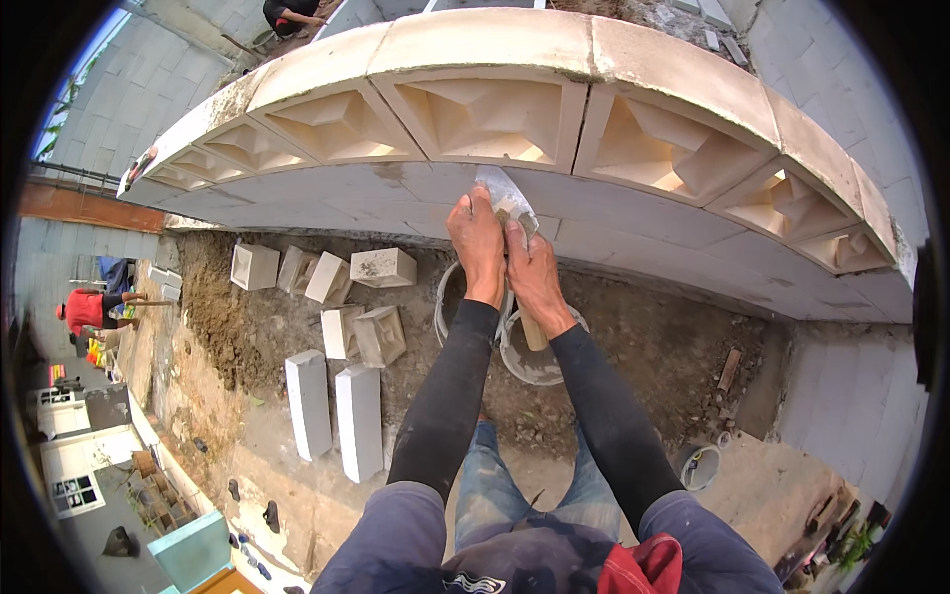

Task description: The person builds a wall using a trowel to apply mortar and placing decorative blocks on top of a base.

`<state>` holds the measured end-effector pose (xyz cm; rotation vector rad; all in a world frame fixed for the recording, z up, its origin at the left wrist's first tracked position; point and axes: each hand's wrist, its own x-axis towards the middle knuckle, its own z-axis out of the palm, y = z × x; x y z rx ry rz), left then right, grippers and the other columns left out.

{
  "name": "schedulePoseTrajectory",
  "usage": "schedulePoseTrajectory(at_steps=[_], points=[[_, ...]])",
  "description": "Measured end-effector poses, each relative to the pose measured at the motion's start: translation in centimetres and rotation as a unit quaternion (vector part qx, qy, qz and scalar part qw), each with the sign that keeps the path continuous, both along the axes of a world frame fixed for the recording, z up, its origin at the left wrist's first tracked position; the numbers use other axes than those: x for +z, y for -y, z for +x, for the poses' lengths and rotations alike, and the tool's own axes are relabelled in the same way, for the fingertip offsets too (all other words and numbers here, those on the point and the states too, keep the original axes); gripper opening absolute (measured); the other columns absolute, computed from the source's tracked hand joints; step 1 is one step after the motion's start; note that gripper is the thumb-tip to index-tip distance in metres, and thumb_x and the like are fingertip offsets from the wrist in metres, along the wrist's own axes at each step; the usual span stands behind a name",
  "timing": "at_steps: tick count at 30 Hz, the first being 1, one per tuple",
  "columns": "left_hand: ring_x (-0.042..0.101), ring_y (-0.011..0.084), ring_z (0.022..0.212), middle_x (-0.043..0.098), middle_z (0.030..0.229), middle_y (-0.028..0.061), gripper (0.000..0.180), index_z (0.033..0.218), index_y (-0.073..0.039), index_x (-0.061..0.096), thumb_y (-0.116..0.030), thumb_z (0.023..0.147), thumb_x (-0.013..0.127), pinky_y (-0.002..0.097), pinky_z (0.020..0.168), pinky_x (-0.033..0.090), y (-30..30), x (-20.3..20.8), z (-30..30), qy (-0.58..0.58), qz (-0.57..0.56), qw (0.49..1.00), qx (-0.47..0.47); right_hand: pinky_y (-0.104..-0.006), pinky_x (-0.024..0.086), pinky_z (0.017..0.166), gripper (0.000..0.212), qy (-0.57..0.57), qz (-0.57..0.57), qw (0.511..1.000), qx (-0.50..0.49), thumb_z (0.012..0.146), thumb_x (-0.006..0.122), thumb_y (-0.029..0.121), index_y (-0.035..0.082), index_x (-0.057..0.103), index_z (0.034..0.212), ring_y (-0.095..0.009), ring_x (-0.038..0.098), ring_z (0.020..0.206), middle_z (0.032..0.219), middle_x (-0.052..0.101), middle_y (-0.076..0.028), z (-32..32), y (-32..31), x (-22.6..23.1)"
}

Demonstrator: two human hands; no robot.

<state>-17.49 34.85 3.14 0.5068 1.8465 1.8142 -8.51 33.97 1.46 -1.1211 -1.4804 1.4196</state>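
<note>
My right hand (537, 272) is closed around a trowel; its wooden handle (534, 333) sticks out below the hand. Grey mortar lies on the trowel's metal blade (511, 191), which points at the wall just under a row of cream vent blocks (482, 114). Close beside it, my left hand (477, 246) has its fingers curled together at the blade's left edge. What those fingers pinch, if anything, is hidden. Below my hands stand two buckets, one (442, 307) partly behind my left forearm and the other (554, 374) under the trowel handle.
Several loose vent blocks (384, 267) and two long white blocks (309, 406) lie on the ground to my left, near a soil heap (213, 307). A small pail (701, 467) stands at right. One person (89, 309) works far left, another (290, 15) beyond the wall.
</note>
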Motion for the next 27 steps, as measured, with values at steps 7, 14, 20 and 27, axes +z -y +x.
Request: schedulePoseTrajectory(at_steps=[7, 14, 20, 27], points=[[0.041, 0.0129, 0.068, 0.048, 0.071, -0.0009, 0.04, 0.079, -0.001, 0.052, -0.028, 0.108, 0.056, 0.0342, 0.062, 0.037, -1.5, 0.4, 9.2, 0.018, 0.019, 1.0, -0.001, -0.0495, 0.05, 0.076, 0.044, 0.044, -0.01, 0.999, 0.018, 0.109, 0.053, 0.035, -0.006, 0.068, 0.103, -0.045, 0.062, 0.077, 0.088, 0.07, -0.028, 9.1, -2.1, 0.0], [0.041, 0.0206, 0.067, 0.049, 0.066, 0.01, 0.045, 0.078, 0.006, 0.051, -0.028, 0.107, 0.056, 0.0433, 0.065, 0.038, -4.9, 0.7, 20.3, -0.029, 0.015, 0.999, -0.001, -0.0447, 0.05, 0.071, 0.05, -0.02, 0.014, 0.998, -0.051, 0.109, 0.055, 0.038, -0.009, 0.068, 0.097, -0.029, 0.061, 0.069, 0.077, 0.066, -0.025, 19.7, -4.8, 0.3], [0.047, 0.0244, 0.065, 0.057, 0.068, 0.0151, 0.047, 0.08, 0.01, 0.055, -0.028, 0.108, 0.053, 0.0462, 0.066, 0.041, -7.0, 0.4, 27.6, 0.001, 0.012, 1.0, 0.029, -0.04, 0.044, 0.061, 0.048, 0.13, 0.025, 0.991, 0.027, 0.11, 0.054, 0.036, -0.007, 0.065, 0.094, -0.018, 0.047, 0.063, 0.071, 0.06, -0.013, 28.1, -8.1, -1.3], [0.048, 0.0246, 0.062, 0.057, 0.067, 0.0157, 0.044, 0.079, 0.005, 0.053, -0.027, 0.109, 0.05, 0.0444, 0.064, 0.042, -9.5, 0.0, 41.1, -0.076, 0.02, 0.996, -0.029, -0.0349, 0.046, 0.066, 0.047, -0.044, -0.114, 0.984, -0.131, 0.111, 0.054, 0.039, -0.005, 0.066, 0.1, -0.012, 0.05, 0.071, 0.08, 0.064, -0.001, 39.4, -7.6, 1.3]])
